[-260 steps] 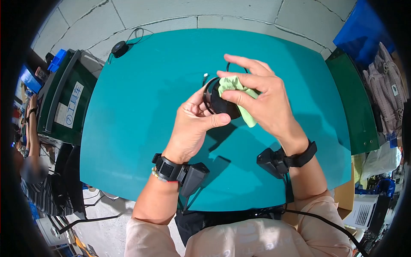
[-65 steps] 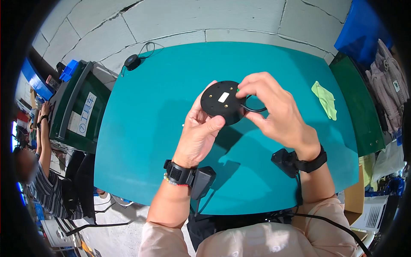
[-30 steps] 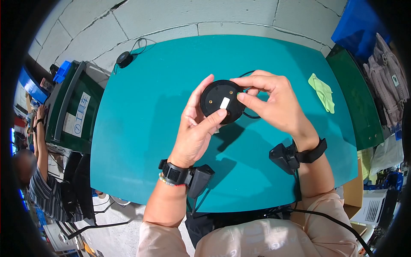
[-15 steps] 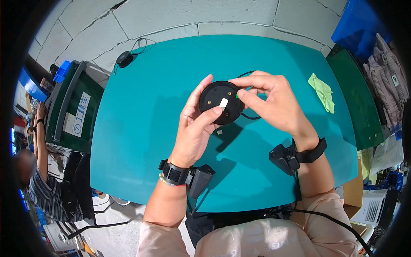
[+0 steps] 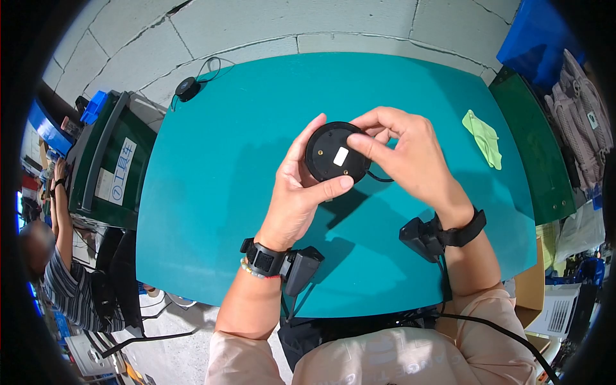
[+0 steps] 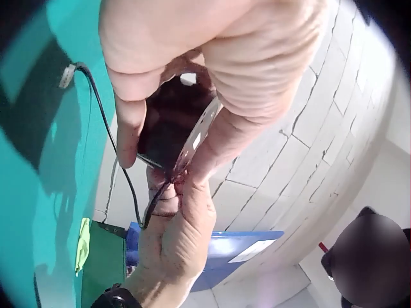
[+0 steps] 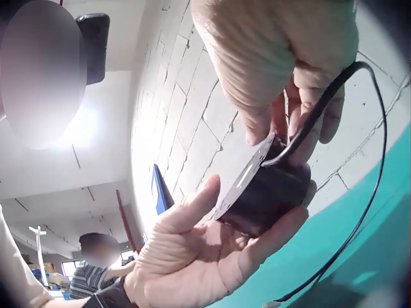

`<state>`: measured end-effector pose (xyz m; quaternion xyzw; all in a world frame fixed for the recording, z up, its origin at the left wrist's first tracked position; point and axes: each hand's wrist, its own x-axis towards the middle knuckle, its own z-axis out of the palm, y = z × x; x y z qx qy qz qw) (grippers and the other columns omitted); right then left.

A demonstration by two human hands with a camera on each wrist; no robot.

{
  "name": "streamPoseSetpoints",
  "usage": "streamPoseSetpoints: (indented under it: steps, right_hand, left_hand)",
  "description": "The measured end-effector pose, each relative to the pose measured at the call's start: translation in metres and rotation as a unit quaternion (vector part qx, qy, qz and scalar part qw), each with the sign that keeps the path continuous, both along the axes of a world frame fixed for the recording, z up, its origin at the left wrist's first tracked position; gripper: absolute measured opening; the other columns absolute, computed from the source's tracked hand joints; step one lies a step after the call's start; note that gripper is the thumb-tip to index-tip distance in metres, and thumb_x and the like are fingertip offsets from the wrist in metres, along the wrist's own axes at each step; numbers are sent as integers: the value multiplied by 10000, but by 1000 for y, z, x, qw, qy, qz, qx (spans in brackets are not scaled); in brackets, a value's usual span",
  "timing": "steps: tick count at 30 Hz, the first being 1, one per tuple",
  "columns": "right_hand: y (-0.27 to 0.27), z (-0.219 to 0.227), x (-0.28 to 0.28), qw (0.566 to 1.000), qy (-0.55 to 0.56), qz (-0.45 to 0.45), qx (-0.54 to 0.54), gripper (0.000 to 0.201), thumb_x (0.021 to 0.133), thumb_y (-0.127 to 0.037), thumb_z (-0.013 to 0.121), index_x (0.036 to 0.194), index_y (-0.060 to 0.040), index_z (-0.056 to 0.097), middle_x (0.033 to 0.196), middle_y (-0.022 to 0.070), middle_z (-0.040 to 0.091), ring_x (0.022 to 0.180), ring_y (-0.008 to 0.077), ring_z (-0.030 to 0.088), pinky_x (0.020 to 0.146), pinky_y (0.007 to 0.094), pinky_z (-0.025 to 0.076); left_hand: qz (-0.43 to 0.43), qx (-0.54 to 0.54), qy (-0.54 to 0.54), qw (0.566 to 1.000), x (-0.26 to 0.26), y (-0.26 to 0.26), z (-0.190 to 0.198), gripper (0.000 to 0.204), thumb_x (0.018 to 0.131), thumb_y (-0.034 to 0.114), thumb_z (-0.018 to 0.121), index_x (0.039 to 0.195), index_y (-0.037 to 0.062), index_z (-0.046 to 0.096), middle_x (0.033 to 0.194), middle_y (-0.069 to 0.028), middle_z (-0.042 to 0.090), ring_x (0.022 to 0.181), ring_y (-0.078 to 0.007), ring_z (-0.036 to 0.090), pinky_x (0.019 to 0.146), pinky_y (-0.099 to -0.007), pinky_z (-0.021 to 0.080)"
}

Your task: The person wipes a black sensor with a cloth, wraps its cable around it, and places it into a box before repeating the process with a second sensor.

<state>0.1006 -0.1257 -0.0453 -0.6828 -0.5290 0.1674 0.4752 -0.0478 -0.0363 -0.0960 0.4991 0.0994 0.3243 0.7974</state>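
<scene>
My left hand (image 5: 292, 192) holds a round black device (image 5: 327, 142) above the table, fingers behind it and thumb along its lower rim. Its flat face is turned up, with a white label (image 5: 341, 156) and small brass screw inserts. My right hand (image 5: 414, 154) pinches the device's right edge, thumb lying over the flat face and fingers behind. In the right wrist view, a black cable (image 7: 314, 119) leaves the device's side beside the right fingers and loops down. A pale connector (image 6: 66, 76) at the cable's end shows in the left wrist view.
A light green cloth (image 5: 482, 140) lies on the teal table (image 5: 256, 83) at right. A smaller round black device (image 5: 187, 89) with a cable sits at the back left corner. A dark green cart (image 5: 115, 173) and another person (image 5: 74, 282) are at left; a block wall (image 5: 244, 25) stands behind.
The green cloth, earlier in the right hand, now lies on the table. The device has turned label side up. Just now the left thumb slid off the label and the right thumb moved over a green spot.
</scene>
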Motion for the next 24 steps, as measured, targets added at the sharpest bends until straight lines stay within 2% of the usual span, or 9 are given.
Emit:
streamPoseSetpoints:
  steps: [4,6,9,13,16,18,19,22,24]
  right_hand:
    - [-1,-2,12,994,91,44,38,286,803,-241,685,951,3,664,769,112,656,652,141,592,573,275,463]
    - [-9,7,15,999,-39,30,-13,237,833,-215,643,902,11,661,737,100,648,630,128,562,564,277,446]
    - [-15,19,27,990,-120,-1,-75,206,839,-188,626,856,15,655,694,79,614,629,107,528,562,264,424]
    - [-27,16,67,991,-125,-44,25,185,837,-174,624,817,7,655,660,47,577,625,91,501,558,248,399]
    - [-41,23,86,990,-102,-89,51,158,828,-163,629,858,-10,657,642,17,542,616,84,475,560,234,376]
    - [-51,27,94,984,-103,-126,78,143,830,-144,620,914,-33,655,667,-3,541,626,76,454,563,232,364]
    - [-58,28,98,972,-162,-156,66,158,837,-133,607,968,-51,642,683,-10,526,648,74,457,574,227,371]
    - [-70,24,117,960,-194,-195,54,174,838,-124,599,999,-60,622,711,-15,518,661,71,458,576,225,375]
    - [-76,24,120,963,-172,-201,54,177,846,-123,591,1010,-62,611,722,-6,523,653,76,480,575,220,389]
  left_hand:
    - [-47,-53,-26,997,-4,6,2,694,723,-52,711,1324,26,373,1183,-117,535,1079,-192,552,927,-370,491]
    - [-26,-9,-3,1000,-6,15,-1,643,769,-2,660,1342,10,369,1201,-134,530,1121,-239,537,953,-366,488]
    - [62,-129,-64,988,-8,22,3,345,843,37,604,1164,-42,505,1092,-129,582,1023,-254,592,845,-301,549]
    - [123,-197,-147,961,-20,41,-4,314,846,120,634,1089,-61,550,1058,-148,594,1018,-268,595,811,-237,553]
    - [165,-214,-176,946,-18,41,-4,293,851,163,643,1062,-19,549,1066,-157,594,1029,-312,581,848,-279,556]
    - [170,-210,-177,946,-17,39,-3,295,849,170,646,1063,-9,549,1075,-158,590,1027,-310,579,861,-290,551]
    - [182,-206,-176,945,-16,38,-4,297,848,177,649,1065,1,548,1083,-158,586,1026,-307,577,874,-301,546]
    - [169,-268,-178,932,-19,39,-3,334,836,209,665,1085,25,541,1097,-149,574,1046,-303,560,880,-303,544]
    - [147,-283,-175,932,-20,40,-4,387,849,280,644,1115,26,523,1089,-145,574,1044,-295,558,857,-312,551]
